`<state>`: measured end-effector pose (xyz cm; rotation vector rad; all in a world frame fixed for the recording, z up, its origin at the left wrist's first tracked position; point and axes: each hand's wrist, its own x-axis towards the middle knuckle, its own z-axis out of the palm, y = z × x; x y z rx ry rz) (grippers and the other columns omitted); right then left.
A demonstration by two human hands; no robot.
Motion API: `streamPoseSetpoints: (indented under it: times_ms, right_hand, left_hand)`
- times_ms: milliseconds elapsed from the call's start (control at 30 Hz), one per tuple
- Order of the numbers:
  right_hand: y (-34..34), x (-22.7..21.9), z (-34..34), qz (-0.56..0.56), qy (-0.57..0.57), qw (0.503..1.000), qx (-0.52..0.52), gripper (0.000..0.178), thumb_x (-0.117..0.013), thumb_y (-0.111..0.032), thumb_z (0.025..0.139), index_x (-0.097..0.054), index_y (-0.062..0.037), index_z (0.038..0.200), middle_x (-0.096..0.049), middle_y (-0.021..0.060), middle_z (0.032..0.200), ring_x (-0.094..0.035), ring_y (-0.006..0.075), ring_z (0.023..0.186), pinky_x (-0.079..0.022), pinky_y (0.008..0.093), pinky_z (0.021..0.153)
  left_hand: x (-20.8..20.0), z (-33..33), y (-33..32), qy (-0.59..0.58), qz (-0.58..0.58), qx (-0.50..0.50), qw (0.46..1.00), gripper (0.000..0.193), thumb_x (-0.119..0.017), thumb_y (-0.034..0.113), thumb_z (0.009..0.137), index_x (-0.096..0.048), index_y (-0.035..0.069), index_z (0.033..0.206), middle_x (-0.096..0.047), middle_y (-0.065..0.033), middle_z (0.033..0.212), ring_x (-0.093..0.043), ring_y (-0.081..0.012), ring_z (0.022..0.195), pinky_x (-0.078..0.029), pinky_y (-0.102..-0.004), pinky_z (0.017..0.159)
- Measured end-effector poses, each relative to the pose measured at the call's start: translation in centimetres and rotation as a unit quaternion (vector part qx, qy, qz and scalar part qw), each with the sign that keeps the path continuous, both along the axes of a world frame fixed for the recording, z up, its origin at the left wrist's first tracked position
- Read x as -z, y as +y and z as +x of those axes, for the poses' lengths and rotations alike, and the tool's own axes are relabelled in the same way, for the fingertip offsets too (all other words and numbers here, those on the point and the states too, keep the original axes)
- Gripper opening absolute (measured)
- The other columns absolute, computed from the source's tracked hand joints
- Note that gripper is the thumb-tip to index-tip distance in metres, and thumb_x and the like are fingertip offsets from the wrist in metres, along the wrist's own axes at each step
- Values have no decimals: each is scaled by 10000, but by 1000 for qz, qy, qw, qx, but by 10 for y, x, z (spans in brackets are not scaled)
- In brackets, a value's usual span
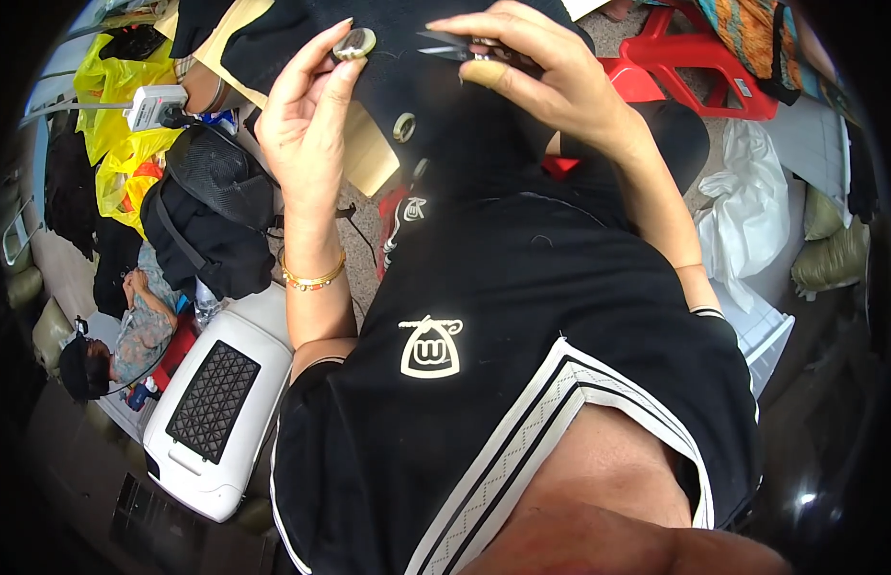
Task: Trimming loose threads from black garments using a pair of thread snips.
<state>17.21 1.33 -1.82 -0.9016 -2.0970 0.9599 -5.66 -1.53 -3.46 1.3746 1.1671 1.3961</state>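
Between the thumb and fingers of my left hand (316, 115) is a small round piece (354, 44) with a dark middle and a pale greenish rim. My right hand (551, 72) is closed around a pair of small thread snips (445, 48), whose blades point left toward the round piece, apart from it. The tip of my right thumb looks yellowish. Below the left hand's round piece, a similar pale ring (404, 127) lies on the dark cloth (417, 86) over my lap. A gold bracelet with beads (313, 278) circles my left wrist.
To the left are yellow plastic bags (129, 72), a white power strip (156, 107), a black bag (211, 182) and a white case with a black grille (216, 402). A person (129, 335) sits beyond. At right stand a red plastic stool (699, 67) and a white bag (747, 211).
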Motion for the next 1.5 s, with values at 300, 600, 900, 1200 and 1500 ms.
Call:
streamPoseSetpoints:
  times_ms: [300,600,900,1200,1500]
  right_hand:
    - [33,13,-19,260,78,961,-42,346,-678,-60,822,-621,-28,1161,-584,107,841,-594,256,740,-481,314,666]
    - [35,5,-20,308,4,951,-9,324,-691,-90,806,-644,-67,1125,-586,105,842,-598,278,739,-486,328,655]
    - [37,6,-22,385,-53,921,-2,311,-700,-106,774,-657,-67,1080,-581,84,818,-597,269,718,-489,340,637]
    - [39,7,-22,420,-78,904,-6,330,-702,-118,765,-653,-65,1087,-570,80,822,-588,263,715,-486,342,631]
    - [37,3,-23,394,-91,914,-9,328,-694,-120,776,-656,-79,1099,-562,70,829,-592,247,727,-488,333,640]
  left_hand:
    - [12,-4,7,-252,-131,81,955,247,-598,88,922,-640,-4,1148,-680,-63,980,-639,-79,838,-537,-207,764]
    - [20,-9,11,-267,-140,107,947,253,-593,88,923,-629,-18,1150,-684,-99,992,-672,-129,854,-569,-255,779]
    - [24,-7,9,-303,-134,119,936,261,-594,89,924,-616,-38,1151,-683,-109,989,-673,-139,854,-569,-267,781]
    - [24,-6,9,-307,-134,127,934,258,-596,86,921,-619,-36,1147,-683,-117,1006,-676,-150,866,-568,-268,790]
    - [24,-6,10,-293,-135,127,938,260,-591,94,926,-619,-33,1152,-682,-117,1013,-676,-148,875,-567,-266,797]
